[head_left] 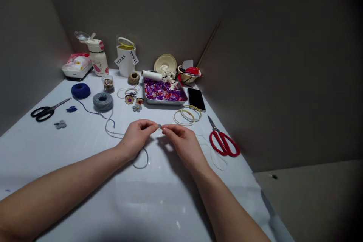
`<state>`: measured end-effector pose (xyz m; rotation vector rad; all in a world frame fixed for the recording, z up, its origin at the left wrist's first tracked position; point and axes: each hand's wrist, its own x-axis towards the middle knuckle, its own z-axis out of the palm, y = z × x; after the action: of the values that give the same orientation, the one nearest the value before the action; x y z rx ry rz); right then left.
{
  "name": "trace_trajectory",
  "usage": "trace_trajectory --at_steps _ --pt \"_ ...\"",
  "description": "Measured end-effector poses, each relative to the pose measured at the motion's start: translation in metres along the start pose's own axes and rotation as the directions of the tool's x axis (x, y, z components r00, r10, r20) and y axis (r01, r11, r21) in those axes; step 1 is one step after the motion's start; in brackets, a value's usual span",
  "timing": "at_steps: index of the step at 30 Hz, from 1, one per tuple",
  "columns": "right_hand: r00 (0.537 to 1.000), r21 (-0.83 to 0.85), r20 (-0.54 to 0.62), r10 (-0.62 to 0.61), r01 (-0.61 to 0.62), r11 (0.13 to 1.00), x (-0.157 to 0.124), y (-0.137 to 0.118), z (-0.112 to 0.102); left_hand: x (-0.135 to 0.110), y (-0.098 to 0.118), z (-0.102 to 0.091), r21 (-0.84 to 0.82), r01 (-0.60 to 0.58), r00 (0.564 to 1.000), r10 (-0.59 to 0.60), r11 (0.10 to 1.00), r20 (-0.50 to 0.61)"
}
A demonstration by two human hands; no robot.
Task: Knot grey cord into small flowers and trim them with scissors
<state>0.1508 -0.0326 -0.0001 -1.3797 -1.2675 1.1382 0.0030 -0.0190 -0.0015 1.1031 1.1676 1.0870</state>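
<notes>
My left hand (pixel 136 137) and my right hand (pixel 183 141) meet above the middle of the table, thumbs and forefingers pinched. Between the fingertips is a small grey-blue piece of yarn work (pixel 159 126), mostly covered by them. Grey yarn (pixel 113 133) runs from a grey yarn ball (pixel 103 101) toward my left hand, and a loop of it (pixel 144 162) lies beneath the wrist. A thin pale thread (pixel 212 157) trails on the table to the right of my right hand. Red-handled scissors (pixel 224 141) lie to the right, apart from the hand.
A metal tray of beads (pixel 166 102), bangles (pixel 187 115) and a phone (pixel 196 99) sit beyond my hands. Leftward are a blue yarn ball (pixel 81 90), black scissors (pixel 47 112) and a grey yarn flower (pixel 60 124). A bottle (pixel 98 58) and white canister (pixel 126 60) stand behind.
</notes>
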Motion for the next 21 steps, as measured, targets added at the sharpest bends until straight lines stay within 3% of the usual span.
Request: trace_trajectory --at_steps 4,8,15,21 --pt "0.996 0.064 -0.082 -0.032 0.037 0.997 -0.003 0.007 0.010 -0.004 -0.006 0.003 0.009 -0.032 0.999 0.032 0.999 -0.011" --pt "0.989 0.008 -0.127 -0.077 0.078 0.997 -0.004 0.007 0.011 -0.004 -0.009 0.004 0.045 -0.050 0.999 0.050 0.998 -0.001" --pt "0.996 -0.085 -0.061 -0.067 0.062 0.994 -0.002 0.000 0.001 -0.002 -0.004 0.001 0.176 -0.109 0.989 0.089 0.978 0.114" --pt "0.999 -0.102 -0.016 -0.048 0.046 0.994 0.000 -0.001 -0.004 0.000 0.003 -0.002 0.253 -0.131 0.984 0.094 0.958 0.151"
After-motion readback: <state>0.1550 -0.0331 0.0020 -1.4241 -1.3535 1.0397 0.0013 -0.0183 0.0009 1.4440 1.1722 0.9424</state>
